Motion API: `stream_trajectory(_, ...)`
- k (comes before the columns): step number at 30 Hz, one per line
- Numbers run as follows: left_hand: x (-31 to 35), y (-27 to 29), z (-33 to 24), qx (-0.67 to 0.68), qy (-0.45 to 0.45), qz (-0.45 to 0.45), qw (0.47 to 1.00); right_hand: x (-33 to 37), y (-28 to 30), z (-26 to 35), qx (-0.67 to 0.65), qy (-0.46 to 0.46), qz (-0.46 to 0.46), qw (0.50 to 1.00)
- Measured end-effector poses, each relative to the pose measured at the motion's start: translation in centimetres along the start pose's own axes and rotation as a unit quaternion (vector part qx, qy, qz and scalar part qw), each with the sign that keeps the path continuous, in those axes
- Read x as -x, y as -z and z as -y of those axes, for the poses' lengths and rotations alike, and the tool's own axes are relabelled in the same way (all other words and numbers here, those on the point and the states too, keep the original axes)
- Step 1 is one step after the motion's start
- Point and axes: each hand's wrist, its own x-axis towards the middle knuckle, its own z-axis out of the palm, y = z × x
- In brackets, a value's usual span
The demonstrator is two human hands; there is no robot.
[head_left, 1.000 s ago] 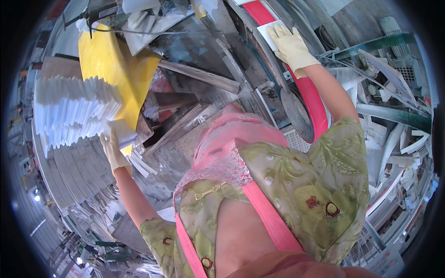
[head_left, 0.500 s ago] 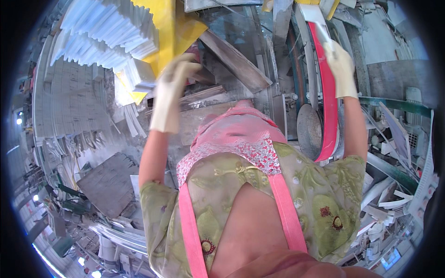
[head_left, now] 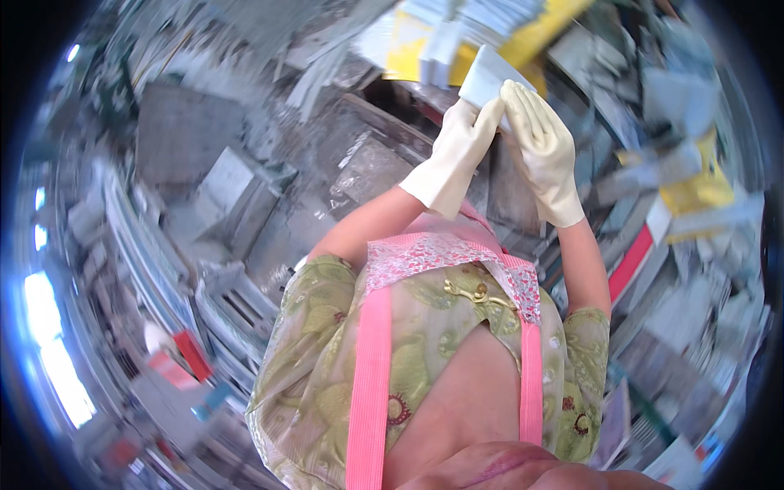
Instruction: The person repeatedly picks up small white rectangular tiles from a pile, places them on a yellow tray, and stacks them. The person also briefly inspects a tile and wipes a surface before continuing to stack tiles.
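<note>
A pale, flat rectangular tile [head_left: 491, 75] is held up in front of me between both hands. My left hand [head_left: 459, 149], in a cream rubber glove, is closed round its lower left edge with the thumb on the near face. My right hand [head_left: 541, 140], gloved the same way, lies against the tile's right side with its fingers together and slightly bent. The tile's lower part is hidden behind the gloves. Just beyond it, stacks of similar pale tiles [head_left: 510, 18] rest on a yellow surface [head_left: 407, 55].
To the right runs a red belt [head_left: 633, 265], with another yellow piece [head_left: 696, 184] and pale slabs past it. Weathered boards [head_left: 514, 188] lie below my hands. A dusty brown panel [head_left: 184, 135] and a red block [head_left: 193, 354] are at the left. Much of the surroundings is blurred.
My view has swung leftward. My right hand has come away from the red belt with the tile, and my left hand, empty before, now grips it too.
</note>
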Motion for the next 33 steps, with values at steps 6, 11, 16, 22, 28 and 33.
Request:
stream_trajectory(6,1.6,11.5,-1.2,0.101,-0.14,-0.332,0.927,-6.6,-6.4,2.7,-0.072,0.039,0.088,0.993)
stream_trajectory(11,7.0,21.8,-3.1,-0.024,-0.129,-0.58,0.804,-8.1,-13.1,0.2,-0.072,0.042,0.124,0.989)
stream_trajectory(16,12.4,28.5,-3.3,-0.081,-0.087,-0.701,0.703,-8.4,-17.7,-2.9,-0.151,0.023,0.161,0.975)
stream_trajectory(22,14.8,31.7,-3.0,-0.082,-0.136,-0.774,0.613,-9.0,-18.1,-4.1,-0.183,0.043,0.148,0.971)
stream_trajectory(28,14.2,32.5,-3.7,0.009,-0.192,-0.747,0.636,-9.9,-17.1,-4.7,-0.15,0.05,0.148,0.976)
stream_trajectory(33,15.0,33.0,-4.3,0.072,-0.247,-0.737,0.625,-10.7,-15.7,-4.7,-0.203,0.029,0.151,0.967)
